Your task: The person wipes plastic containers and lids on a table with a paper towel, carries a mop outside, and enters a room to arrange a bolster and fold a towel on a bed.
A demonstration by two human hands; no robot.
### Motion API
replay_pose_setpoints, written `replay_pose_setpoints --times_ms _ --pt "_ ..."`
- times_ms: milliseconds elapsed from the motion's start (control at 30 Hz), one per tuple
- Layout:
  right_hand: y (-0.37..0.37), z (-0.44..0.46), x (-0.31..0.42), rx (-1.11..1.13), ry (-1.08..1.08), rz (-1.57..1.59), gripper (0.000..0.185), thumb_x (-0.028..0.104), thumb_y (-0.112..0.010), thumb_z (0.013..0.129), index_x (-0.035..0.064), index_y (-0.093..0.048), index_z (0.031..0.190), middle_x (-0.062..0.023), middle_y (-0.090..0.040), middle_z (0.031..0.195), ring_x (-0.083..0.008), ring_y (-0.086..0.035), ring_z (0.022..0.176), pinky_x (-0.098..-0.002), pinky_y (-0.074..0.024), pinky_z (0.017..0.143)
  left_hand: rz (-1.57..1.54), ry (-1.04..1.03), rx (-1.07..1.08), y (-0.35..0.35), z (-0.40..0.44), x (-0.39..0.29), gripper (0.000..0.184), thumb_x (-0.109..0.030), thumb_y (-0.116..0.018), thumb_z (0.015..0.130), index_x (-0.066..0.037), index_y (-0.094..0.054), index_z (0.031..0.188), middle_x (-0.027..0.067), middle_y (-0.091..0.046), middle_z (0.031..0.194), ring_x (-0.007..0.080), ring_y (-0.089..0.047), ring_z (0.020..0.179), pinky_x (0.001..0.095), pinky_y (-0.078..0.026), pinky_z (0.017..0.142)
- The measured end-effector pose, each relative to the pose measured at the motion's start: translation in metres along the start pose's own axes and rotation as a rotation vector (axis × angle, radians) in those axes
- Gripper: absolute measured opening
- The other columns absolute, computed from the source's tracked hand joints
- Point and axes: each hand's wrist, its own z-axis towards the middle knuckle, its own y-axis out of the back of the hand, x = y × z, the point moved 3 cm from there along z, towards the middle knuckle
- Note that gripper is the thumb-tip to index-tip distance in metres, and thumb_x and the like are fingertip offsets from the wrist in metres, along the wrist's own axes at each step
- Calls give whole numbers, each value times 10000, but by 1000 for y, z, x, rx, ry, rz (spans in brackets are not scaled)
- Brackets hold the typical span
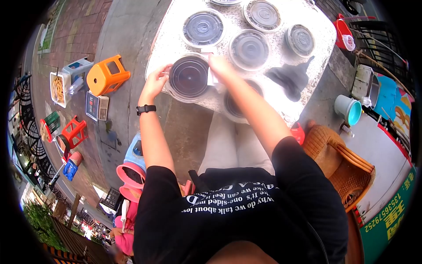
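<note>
A round lidded container with dark contents (189, 78) sits at the table's near left corner. My left hand (154, 82), a black band on its wrist, has its fingers curved against the left side of that container. On the opposite side, my right hand (220, 68) pinches a white cloth or tissue (212, 79) against the rim. Its fingertips are partly washed out by glare. Under my right forearm another round container (236, 104) is partly hidden. More lidded containers (203, 28), (249, 49) stand just beyond my hands.
The white table (281, 103) also bears further lidded containers (300, 40) and a dark cloth-like item (290, 79). An orange stool (107, 75) and red stool (74, 132) stand left. A wicker chair (325, 145) and teal bucket (349, 109) are right. A person in pink (125, 240) is lower left.
</note>
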Motion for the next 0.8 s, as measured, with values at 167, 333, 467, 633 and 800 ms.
replay_pose_setpoints --times_ms 167,333,467,633,800 --pt "0 6 -4 57 208 -82 369 268 -361 789 -47 -530 880 -240 -541 843 -352 -529 802 -361 -387 718 130 -6 38 3 11 -13 384 45 -426 716 -58 -458 1085 61 -526 981 141 -500 840 250 -397 737" --pt "5 -7 -11 -74 438 -162 308 243 -366 792 -2 -501 921 -233 -530 833 -374 -505 801 -381 -382 714 255 -92 -201 -5 14 9 347 13 -423 723 -46 -464 1063 133 -514 1001 211 -503 893 280 -391 768" --pt "20 -23 -23 -167 449 -79 243 181 -390 797 -5 -482 923 -229 -530 784 -382 -502 773 -383 -390 662 249 -139 -437 -31 1 5 421 29 -391 710 7 -369 1130 164 -419 1112 257 -416 1020 316 -306 882" --pt "51 -50 -51 -243 297 250 283 223 -374 830 -33 -485 873 -158 -517 610 -244 -521 578 -324 -394 556 359 -162 -843 -68 -21 -48 380 2 -427 674 27 -398 1052 182 -430 1034 312 -398 993 371 -291 870" --pt "110 -93 -70 -377 116 777 345 270 -339 857 -37 -492 823 -49 -507 632 -83 -454 532 -234 -377 480 312 -395 -805 -110 -10 -94 266 1 -449 682 9 -476 946 141 -470 985 261 -421 962 340 -301 852"
